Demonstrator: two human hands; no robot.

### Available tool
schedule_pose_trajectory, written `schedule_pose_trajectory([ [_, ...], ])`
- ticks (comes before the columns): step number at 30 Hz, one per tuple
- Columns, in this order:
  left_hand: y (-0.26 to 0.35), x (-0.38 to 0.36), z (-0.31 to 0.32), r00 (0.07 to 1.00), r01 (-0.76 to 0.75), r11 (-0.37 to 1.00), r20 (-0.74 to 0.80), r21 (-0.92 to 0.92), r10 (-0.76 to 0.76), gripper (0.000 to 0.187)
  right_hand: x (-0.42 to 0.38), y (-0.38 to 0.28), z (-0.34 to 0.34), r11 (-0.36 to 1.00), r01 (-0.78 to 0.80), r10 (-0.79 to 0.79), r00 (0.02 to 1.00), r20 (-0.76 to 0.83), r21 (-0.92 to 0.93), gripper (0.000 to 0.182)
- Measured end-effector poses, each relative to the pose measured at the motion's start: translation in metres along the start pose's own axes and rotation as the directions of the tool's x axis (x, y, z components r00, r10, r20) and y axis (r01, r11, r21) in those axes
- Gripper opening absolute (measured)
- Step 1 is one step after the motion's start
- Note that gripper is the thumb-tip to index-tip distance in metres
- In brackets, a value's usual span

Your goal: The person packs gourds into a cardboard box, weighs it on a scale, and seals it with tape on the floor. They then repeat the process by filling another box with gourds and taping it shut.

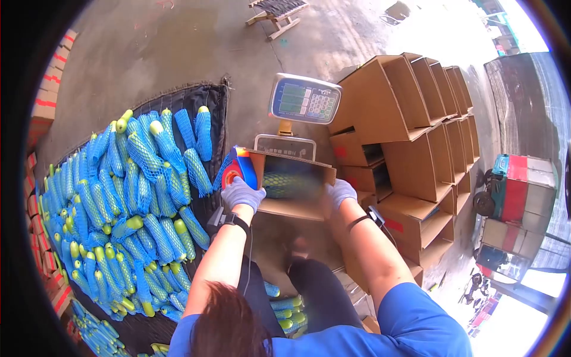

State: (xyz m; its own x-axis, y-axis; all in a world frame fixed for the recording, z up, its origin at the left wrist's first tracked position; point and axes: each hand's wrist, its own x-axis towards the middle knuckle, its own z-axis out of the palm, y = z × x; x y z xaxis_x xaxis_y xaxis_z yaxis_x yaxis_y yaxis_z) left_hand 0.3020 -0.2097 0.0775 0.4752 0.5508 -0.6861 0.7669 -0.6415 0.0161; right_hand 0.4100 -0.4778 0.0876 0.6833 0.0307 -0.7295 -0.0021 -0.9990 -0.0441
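Note:
An open cardboard box (291,208) is held between my two gloved hands, in front of the scale. Inside it lie green vegetables in netting (282,183), partly in shadow. My left hand (242,194) is closed on the box's left side, where a round orange, red and blue object (242,165) rests against the cardboard; its kind is unclear. On the right side, my right hand (341,192) grips the box edge, slightly blurred. The digital scale's display (304,99) stands just beyond the box, above a metal frame (285,143).
Long green vegetables in blue net sleeves (143,190) are heaped on a dark cloth (217,113) at left. Open cardboard boxes (410,137) are stacked at right. A small stool (278,15) stands far ahead. A three-wheeled vehicle (514,202) is at far right.

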Motion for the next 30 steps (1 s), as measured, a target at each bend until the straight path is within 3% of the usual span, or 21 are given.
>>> schedule_pose_trajectory([
  [2, 0.001, 0.001, 0.0, 0.992, 0.111, 0.993, 0.05, 0.04, -0.113, 0.091, -0.037, -0.034, -0.015, 0.999, -0.037, 0.037, 0.999, 0.016, -0.001, 0.043],
  [4, 0.0, -0.002, -0.008, 0.991, 0.108, 0.994, 0.072, 0.03, -0.11, 0.092, -0.051, -0.05, -0.015, 0.997, -0.068, 0.068, 0.998, -0.001, -0.019, 0.041],
  [6, -0.009, -0.005, 0.003, 0.987, 0.134, 0.991, -0.09, -0.017, -0.135, 0.092, -0.061, -0.056, -0.017, 0.992, -0.066, 0.071, 0.997, 0.042, -0.112, 0.039],
  [10, -0.022, 0.021, 0.016, 0.993, 0.097, 0.992, -0.067, -0.077, -0.102, 0.079, -0.063, -0.048, 0.007, 0.985, -0.08, 0.085, 0.996, 0.026, -0.151, 0.037],
  [11, -0.034, 0.025, 0.015, 0.983, 0.113, 0.985, -0.133, -0.128, -0.13, 0.072, -0.048, -0.024, 0.033, 0.985, 0.039, -0.037, 0.999, 0.016, -0.169, 0.035],
  [13, -0.075, 0.031, -0.001, 0.983, 0.14, 0.95, -0.073, -0.279, -0.166, 0.074, -0.078, -0.048, 0.009, 0.983, -0.042, 0.048, 0.998, -0.03, 0.179, 0.035],
  [14, -0.103, 0.035, 0.004, 0.983, 0.132, 0.929, -0.078, -0.346, -0.169, 0.074, -0.089, -0.053, 0.005, 0.984, -0.038, 0.044, 0.998, -0.032, 0.175, 0.035],
  [16, -0.156, 0.038, 0.031, 0.994, 0.079, 0.867, -0.032, -0.492, -0.109, 0.073, -0.128, -0.071, -0.011, 0.987, 0.148, -0.147, 0.989, -0.013, 0.066, 0.036],
  [19, -0.209, -0.021, 0.028, 0.991, 0.042, 0.606, -0.042, -0.794, -0.124, 0.063, -0.198, -0.111, -0.05, 0.948, 0.311, -0.312, 0.95, 0.006, -0.071, 0.038],
  [22, -0.271, -0.098, -0.015, 0.992, 0.072, 0.344, 0.032, -0.936, -0.121, 0.054, -0.262, -0.147, -0.099, 0.938, 0.343, -0.341, 0.939, 0.042, -0.053, 0.038],
  [25, -0.335, -0.167, -0.06, 0.988, -0.093, 0.271, -0.122, -0.958, -0.094, 0.058, -0.317, -0.176, -0.145, 0.919, 0.394, -0.391, 0.916, 0.087, -0.026, 0.037],
  [28, -0.355, -0.246, -0.214, 0.995, -0.103, 0.23, -0.103, -0.968, 0.013, 0.063, -0.358, -0.214, -0.194, 0.87, 0.492, -0.49, 0.869, 0.073, -0.019, 0.037],
  [30, -0.392, -0.241, -0.228, 0.975, -0.222, 0.205, -0.22, -0.953, 0.031, 0.064, -0.371, -0.227, -0.213, 0.848, 0.517, -0.529, 0.841, 0.116, 0.116, 0.039],
])
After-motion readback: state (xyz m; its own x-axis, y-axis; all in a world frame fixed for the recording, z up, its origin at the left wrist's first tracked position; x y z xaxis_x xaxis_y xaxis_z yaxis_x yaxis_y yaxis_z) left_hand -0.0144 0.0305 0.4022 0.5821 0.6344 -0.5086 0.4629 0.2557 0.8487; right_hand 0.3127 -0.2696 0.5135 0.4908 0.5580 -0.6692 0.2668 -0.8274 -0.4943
